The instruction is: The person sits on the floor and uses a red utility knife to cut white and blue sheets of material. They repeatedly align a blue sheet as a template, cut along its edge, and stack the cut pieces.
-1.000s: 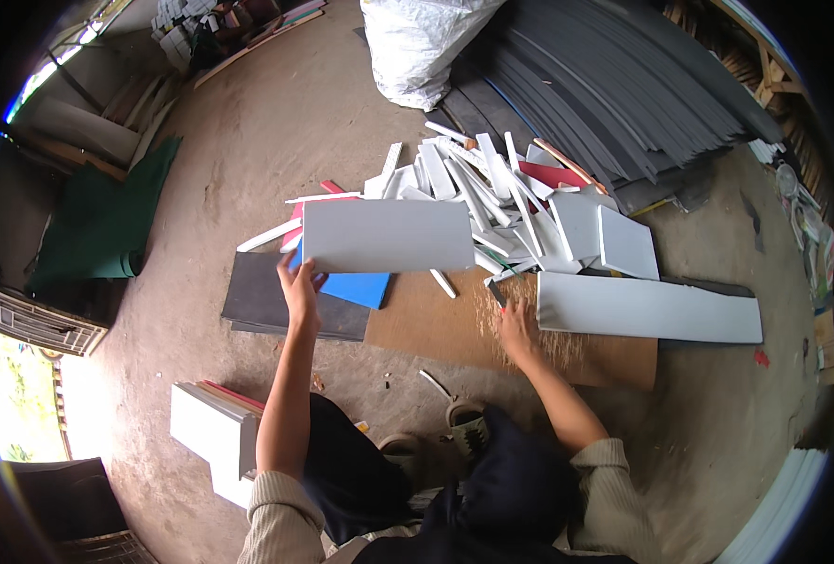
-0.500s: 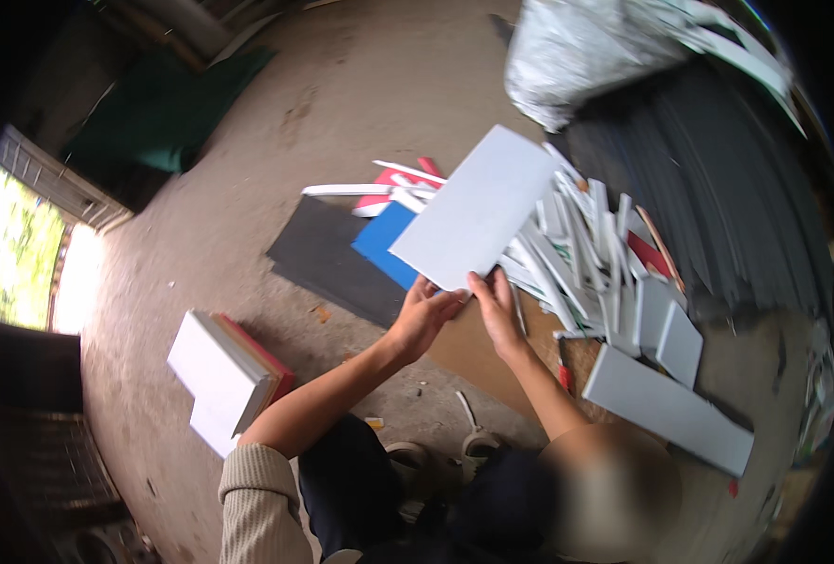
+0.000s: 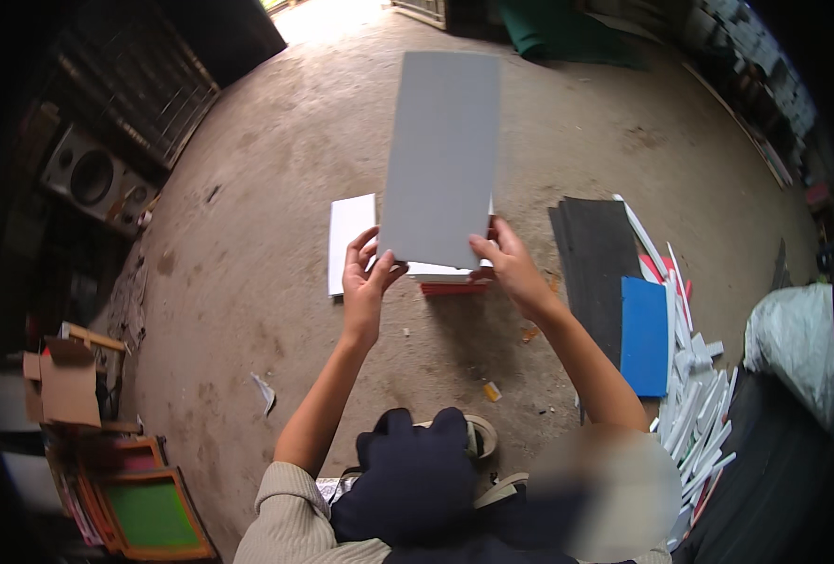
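Observation:
A grey rectangular foam-like board (image 3: 441,160) is gripped at its near end by both hands. My left hand (image 3: 365,287) holds the near left corner, its thumb on top and the fingers at the side. At the near right corner, my right hand (image 3: 513,268) has the thumb on the face and the fingers curled beneath. Under the board's near edge a stack of white and red boards (image 3: 452,288) shows in part; the rest is hidden. Beside the stack, to the left, lies a white board (image 3: 351,230).
On the right lie black sheets (image 3: 588,273), a blue sheet (image 3: 644,334) and a heap of white strips (image 3: 694,423), with a silvery sack (image 3: 795,343) beyond. A speaker (image 3: 95,177), a cardboard box (image 3: 67,387) and a green framed panel (image 3: 149,512) stand left. A green cloth (image 3: 567,38) lies far off.
My view has swung left, and both hands have carried the board from over the scrap heap to above the board stack. The board's visible face now looks darker grey.

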Demonstrator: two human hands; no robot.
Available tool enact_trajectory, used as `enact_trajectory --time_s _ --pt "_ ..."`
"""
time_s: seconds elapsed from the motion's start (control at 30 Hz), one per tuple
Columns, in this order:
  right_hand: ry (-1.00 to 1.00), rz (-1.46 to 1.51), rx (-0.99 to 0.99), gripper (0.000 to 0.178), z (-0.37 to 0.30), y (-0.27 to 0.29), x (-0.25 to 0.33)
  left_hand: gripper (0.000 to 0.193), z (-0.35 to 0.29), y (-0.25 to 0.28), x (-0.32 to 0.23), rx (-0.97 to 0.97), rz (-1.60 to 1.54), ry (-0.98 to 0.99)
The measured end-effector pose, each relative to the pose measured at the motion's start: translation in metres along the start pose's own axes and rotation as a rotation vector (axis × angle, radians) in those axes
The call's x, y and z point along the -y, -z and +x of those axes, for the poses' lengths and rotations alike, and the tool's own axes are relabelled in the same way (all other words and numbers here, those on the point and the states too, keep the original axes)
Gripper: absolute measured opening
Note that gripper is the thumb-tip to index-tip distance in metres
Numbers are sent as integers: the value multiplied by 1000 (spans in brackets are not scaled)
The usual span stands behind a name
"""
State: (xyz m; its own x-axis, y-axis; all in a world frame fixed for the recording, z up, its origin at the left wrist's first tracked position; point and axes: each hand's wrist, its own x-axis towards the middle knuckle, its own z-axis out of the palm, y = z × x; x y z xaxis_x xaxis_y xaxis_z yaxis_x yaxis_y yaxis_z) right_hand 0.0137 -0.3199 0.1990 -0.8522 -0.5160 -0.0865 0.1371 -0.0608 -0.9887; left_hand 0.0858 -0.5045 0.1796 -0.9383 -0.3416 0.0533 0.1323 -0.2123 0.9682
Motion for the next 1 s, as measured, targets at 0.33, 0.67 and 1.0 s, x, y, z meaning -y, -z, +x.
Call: enact_trajectory --time_s 0.33,0.67,1.0 --pt "-494 -146 -39 33 118 -141 -194 43 1 181 110 -400 169 355" --pt "-588 -210 -90 31 174 -171 -246 37 51 235 172 -464 148 404" --pt "-269 -905 59 45 153 -157 -262 40 50 232 196 -461 988 351"
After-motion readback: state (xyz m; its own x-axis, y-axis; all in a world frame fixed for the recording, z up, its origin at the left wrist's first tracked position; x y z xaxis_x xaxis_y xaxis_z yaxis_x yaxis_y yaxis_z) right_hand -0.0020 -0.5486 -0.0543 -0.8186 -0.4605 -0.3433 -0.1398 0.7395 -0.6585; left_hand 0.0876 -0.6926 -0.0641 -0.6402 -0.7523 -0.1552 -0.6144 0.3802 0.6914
